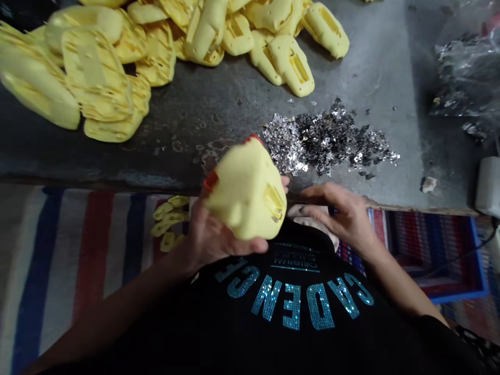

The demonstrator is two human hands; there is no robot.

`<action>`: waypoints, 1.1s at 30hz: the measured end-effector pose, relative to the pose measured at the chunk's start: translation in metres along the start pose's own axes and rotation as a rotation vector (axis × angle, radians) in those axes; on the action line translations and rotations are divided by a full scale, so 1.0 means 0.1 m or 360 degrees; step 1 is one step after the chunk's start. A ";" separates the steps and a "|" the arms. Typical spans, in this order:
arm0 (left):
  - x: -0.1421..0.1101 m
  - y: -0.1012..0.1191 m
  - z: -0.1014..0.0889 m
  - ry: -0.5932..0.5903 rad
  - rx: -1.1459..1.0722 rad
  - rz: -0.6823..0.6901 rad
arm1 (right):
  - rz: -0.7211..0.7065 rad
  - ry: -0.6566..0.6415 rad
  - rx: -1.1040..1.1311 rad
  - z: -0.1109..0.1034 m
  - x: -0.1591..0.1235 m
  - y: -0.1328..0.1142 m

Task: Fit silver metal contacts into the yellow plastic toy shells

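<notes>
A yellow plastic toy-car shell [246, 187] with red parts at its far edges is in my left hand [213, 237], raised in front of my chest near the table edge. A slot in the shell's near right side has small metal pieces in it. My right hand [339, 211] is apart from the shell, at the table's front edge, fingers spread and slightly curled, with nothing visible in them. Just beyond it lies a heap of small shiny metal clips [328, 135] on the grey table [187, 125].
Several yellow shells [97, 73] are piled along the back and left of the table. At the right are a clear bag of metal pieces [461, 78] and a white object [488, 185]. Below are a blue crate [474, 260], striped sheeting [94, 245] and more yellow parts [167, 221].
</notes>
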State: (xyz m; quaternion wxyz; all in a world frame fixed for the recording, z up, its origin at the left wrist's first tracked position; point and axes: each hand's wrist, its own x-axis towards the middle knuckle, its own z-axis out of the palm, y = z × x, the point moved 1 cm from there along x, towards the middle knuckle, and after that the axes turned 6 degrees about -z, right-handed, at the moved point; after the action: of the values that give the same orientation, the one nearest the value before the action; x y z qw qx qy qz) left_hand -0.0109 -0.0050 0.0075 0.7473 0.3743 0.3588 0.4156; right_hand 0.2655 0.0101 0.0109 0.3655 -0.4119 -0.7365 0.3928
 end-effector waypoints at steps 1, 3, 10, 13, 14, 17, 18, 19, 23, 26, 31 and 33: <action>0.03 0.01 0.02 0.0037 -0.0047 0.0088 | -0.0072 0.0178 -0.0404 -0.14 0.00 0.04; 0.09 0.01 0.08 0.0119 -0.0137 0.0178 | -0.0141 0.0370 -0.0927 -0.37 0.00 0.17; 0.21 -0.08 0.21 0.0161 -0.0260 -0.0004 | -0.0325 0.0186 -0.1393 -0.46 0.12 0.47; 0.21 -0.13 0.22 0.0112 -0.0271 -0.0025 | -0.0347 0.0116 -0.1383 -0.44 0.16 0.48; 0.22 -0.14 0.23 0.0099 -0.0279 -0.0039 | -0.0352 0.0085 -0.1368 -0.44 0.18 0.49; 0.24 -0.16 0.25 0.0090 -0.0307 -0.0122 | -0.0361 -0.0005 -0.1330 -0.46 0.21 0.48; 0.25 -0.16 0.26 0.0097 -0.0305 -0.0146 | -0.0362 -0.0028 -0.1315 -0.48 0.21 0.46; 0.25 -0.16 0.27 0.0106 -0.0295 -0.0162 | -0.0356 -0.0048 -0.1291 -0.50 0.21 0.44; 0.27 -0.15 0.31 0.0091 -0.0257 -0.0181 | -0.0265 -0.0090 -0.1148 -0.58 0.11 0.33; 0.30 -0.15 0.33 0.0027 -0.0261 -0.0178 | -0.0182 -0.0034 -0.1111 -0.61 -0.01 0.27; 0.37 -0.16 0.30 -0.0086 -0.0375 -0.0255 | 0.0009 0.0128 -0.1002 -0.61 -0.15 0.21; 0.38 -0.15 0.28 -0.0140 -0.0443 -0.0318 | 0.0054 0.0153 -0.1005 -0.63 -0.16 0.22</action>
State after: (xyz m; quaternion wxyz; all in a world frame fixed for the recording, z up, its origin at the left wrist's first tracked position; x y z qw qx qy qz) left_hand 0.0338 0.0160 -0.0013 0.8444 0.2476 0.3002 0.3681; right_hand 0.3331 0.0207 0.0150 0.2473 -0.5352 -0.7970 0.1309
